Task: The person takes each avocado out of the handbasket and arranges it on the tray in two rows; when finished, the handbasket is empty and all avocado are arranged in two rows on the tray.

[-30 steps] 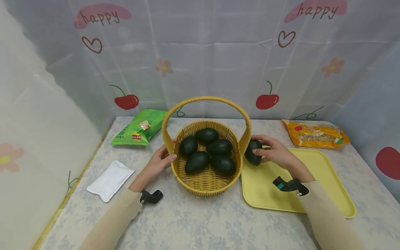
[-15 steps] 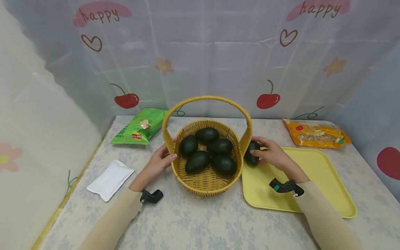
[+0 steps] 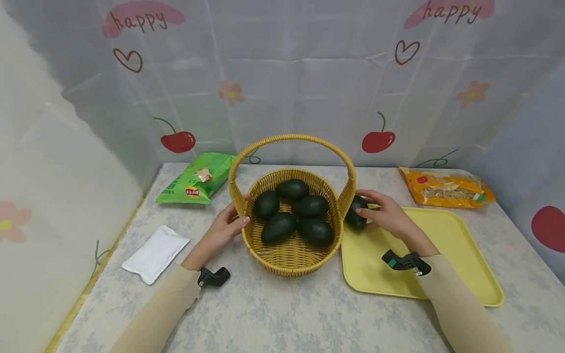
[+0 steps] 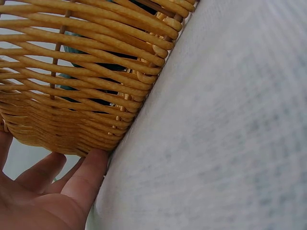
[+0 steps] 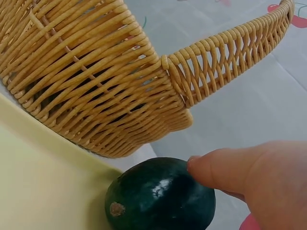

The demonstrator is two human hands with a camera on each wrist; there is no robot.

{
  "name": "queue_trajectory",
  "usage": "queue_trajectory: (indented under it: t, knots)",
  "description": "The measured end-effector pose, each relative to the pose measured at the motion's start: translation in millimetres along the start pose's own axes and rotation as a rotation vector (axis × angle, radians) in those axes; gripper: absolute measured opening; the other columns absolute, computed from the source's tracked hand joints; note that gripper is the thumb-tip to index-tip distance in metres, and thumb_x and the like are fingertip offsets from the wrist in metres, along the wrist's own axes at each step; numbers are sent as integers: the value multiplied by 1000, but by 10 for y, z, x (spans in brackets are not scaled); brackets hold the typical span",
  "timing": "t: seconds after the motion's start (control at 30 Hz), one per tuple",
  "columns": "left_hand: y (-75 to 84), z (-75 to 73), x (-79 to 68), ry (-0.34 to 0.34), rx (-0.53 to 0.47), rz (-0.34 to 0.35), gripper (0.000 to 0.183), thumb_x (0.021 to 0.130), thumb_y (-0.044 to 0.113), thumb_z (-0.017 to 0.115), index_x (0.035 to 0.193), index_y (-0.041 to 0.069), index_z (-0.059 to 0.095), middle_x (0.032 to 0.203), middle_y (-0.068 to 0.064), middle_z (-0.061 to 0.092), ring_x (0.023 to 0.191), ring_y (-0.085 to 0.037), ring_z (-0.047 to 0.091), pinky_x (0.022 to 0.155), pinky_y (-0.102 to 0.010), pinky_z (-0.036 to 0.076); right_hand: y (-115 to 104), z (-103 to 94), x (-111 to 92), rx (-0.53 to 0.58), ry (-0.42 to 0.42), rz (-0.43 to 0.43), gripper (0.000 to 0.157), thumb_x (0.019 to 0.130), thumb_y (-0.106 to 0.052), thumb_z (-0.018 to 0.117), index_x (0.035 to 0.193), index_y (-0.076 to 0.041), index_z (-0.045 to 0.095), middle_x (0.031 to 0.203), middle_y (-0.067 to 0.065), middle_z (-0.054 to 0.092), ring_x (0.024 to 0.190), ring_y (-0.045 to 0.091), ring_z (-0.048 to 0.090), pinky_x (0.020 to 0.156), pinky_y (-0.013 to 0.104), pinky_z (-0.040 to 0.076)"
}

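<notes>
A yellow wicker basket (image 3: 289, 269) with a tall arched handle stands mid-table in the head view, holding several dark green avocados (image 3: 279, 228). My left hand (image 3: 222, 233) rests on the basket's left side. The left wrist view shows its fingers (image 4: 88, 179) stretched out against the lower weave. To the basket's right, my right hand (image 3: 386, 215) grips one more avocado (image 3: 355, 215) at the tray's back left corner. In the right wrist view the thumb (image 5: 216, 167) presses on top of that avocado (image 5: 158, 196); the other fingers are mostly hidden.
A yellow tray (image 3: 388, 274) lies right of the basket, under the right forearm. An orange snack packet (image 3: 448, 189) is at the back right and a green chip bag (image 3: 196, 179) at the back left. A white pouch (image 3: 156, 255) lies front left.
My right hand has shifted slightly left with the avocado, closer to the basket. The left hand and basket hold still.
</notes>
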State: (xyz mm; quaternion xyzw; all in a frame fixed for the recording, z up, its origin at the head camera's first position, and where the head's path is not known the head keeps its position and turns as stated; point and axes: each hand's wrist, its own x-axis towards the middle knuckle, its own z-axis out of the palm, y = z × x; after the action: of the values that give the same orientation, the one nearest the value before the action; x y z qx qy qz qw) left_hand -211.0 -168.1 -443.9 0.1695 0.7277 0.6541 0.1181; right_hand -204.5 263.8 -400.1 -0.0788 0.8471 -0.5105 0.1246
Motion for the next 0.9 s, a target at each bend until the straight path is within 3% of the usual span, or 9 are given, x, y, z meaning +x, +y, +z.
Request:
queue_trajectory:
  t: [0.6, 0.9]
  knots:
    - [-12, -11, 4, 4, 0, -1, 64, 103, 11, 55, 162, 14, 29, 160, -22, 37, 138, -36, 45, 93, -28, 57, -51, -112, -54, -21, 17, -4, 65, 104, -16, 58, 160, -3, 29, 157, 37, 28, 133, 58, 46, 83, 49, 62]
    - [-13, -4, 11, 1, 1, -3, 64, 103, 12, 56, 162, 15, 30, 161, -21, 38, 139, -39, 44, 93, -28, 57, -142, -208, -146, -51, 40, -33, 64, 104, -17, 59, 160, -6, 31, 157, 35, 31, 130, 55, 51, 81, 43, 63]
